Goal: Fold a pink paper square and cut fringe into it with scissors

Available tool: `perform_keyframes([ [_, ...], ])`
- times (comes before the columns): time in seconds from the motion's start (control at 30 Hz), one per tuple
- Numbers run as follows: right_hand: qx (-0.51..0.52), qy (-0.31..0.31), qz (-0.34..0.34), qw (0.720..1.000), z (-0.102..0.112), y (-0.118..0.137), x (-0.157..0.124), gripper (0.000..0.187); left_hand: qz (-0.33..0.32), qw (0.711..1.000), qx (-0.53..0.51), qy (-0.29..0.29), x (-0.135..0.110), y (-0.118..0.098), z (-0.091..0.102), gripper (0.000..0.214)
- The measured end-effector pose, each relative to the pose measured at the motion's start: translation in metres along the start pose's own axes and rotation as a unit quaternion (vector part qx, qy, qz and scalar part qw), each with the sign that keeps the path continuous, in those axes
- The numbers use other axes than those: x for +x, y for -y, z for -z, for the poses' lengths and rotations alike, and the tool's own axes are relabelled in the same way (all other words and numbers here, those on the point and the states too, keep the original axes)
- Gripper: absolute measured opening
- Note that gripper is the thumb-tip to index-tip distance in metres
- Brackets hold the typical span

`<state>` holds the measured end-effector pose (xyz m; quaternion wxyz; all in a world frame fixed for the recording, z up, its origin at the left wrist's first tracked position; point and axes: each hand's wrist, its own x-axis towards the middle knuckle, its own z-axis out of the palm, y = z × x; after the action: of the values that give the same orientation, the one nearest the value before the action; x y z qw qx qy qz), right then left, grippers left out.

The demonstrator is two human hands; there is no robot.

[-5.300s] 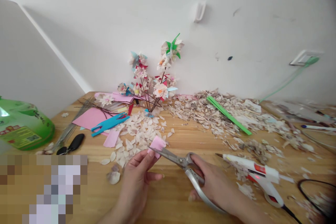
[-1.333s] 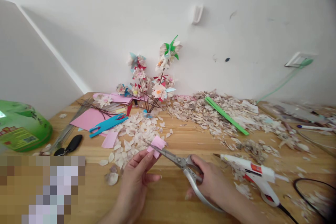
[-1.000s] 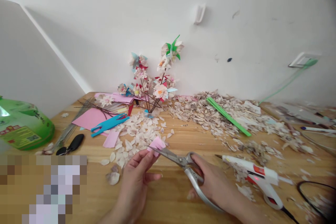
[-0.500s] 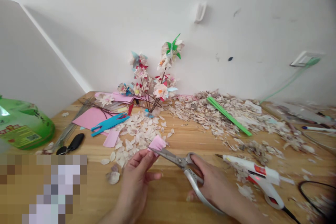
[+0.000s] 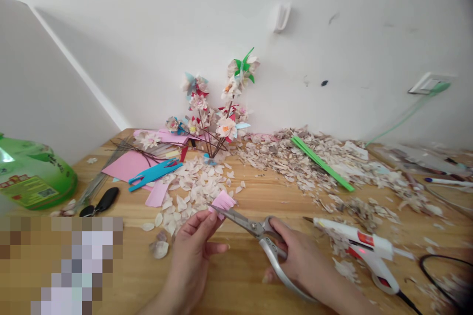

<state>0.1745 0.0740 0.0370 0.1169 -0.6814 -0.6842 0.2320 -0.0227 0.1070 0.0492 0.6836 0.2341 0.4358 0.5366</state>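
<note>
My left hand pinches a small piece of pink paper between thumb and fingers. Narrow slits run into the paper's edge like a fringe. A pair of silver scissors is gripped in my right hand, fingers through the handles. Its blades point left and lie across the paper close to my left thumb. Loose pale petals are spread on the table just beyond my left hand. Behind them stand twiggy stems bearing petal flowers with coloured paper leaves.
A white glue gun lies right of my right hand, its cord trailing. Green paper strips rest on a heap of dried petals. Blue strips, pink sheets, a black key fob and a green bottle are at left.
Very little differs. The pink paper has shifted slightly to the right against the blades; both hands hold nearly the same positions.
</note>
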Motion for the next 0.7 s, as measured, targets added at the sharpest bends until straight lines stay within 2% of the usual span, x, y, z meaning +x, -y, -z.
perform_keyframes([
  [0.43,-0.006,-0.019,-0.006,1.000,-0.0005,0.0018,0.0002,0.052,0.005,1.000,-0.014,0.002,-0.0010,0.0009,0.0019,0.018],
  [0.6,-0.003,-0.009,-0.017,1.000,0.0008,0.0026,0.0004,0.051,0.006,1.000,-0.009,0.001,0.0008,0.0018,0.0022,0.019],
  [0.7,0.006,-0.005,0.000,1.000,0.0012,0.0006,-0.0001,0.055,0.001,1.000,-0.013,0.004,0.0018,0.0021,0.0024,0.018],
])
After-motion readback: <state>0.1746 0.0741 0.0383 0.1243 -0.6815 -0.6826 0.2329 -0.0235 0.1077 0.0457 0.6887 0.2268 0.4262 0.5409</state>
